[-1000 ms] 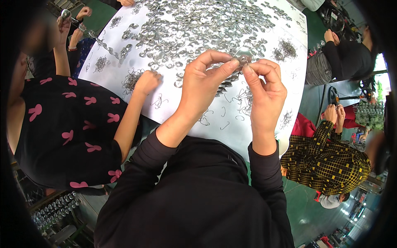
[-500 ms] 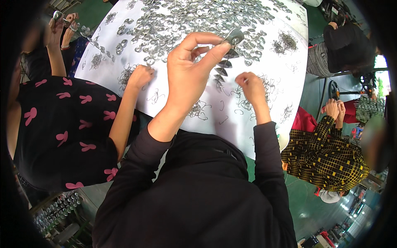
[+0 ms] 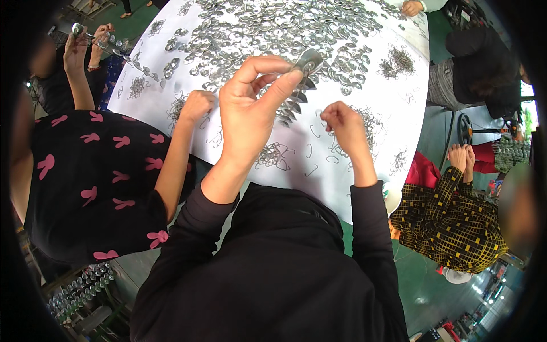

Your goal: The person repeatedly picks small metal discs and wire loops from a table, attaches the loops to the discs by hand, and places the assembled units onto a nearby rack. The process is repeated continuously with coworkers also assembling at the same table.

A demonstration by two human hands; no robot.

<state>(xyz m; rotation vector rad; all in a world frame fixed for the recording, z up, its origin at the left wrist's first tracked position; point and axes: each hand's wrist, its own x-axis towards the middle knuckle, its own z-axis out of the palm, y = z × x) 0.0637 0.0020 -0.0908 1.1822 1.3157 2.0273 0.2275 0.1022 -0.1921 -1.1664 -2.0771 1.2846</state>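
Note:
My left hand (image 3: 248, 108) is raised over the white table, thumb and fingers pinching a shiny oval metal disc (image 3: 307, 61) with a hole in it. A short chain of similar discs (image 3: 288, 109) dangles beneath, partly hidden by the fingers. My right hand (image 3: 345, 125) is low over the table beside a heap of thin bent wire hooks (image 3: 370, 128). Its fingers are curled together; whatever they may hold is too small to make out. Several loose hooks (image 3: 310, 151) lie between my two hands, and another small heap (image 3: 272, 155) lies by my left wrist.
A broad spread of metal discs (image 3: 250, 31) covers the far part of the white tabletop (image 3: 325, 185). More hooks (image 3: 397, 62) are heaped at the right. Close on my left, a co-worker's hand (image 3: 199, 105) rests near hooks; another person (image 3: 450, 216) sits at right.
My left hand has shifted a little left and down, and the hanging discs have swung left. My right hand has barely moved. Another person's hand now shows at the table's far right.

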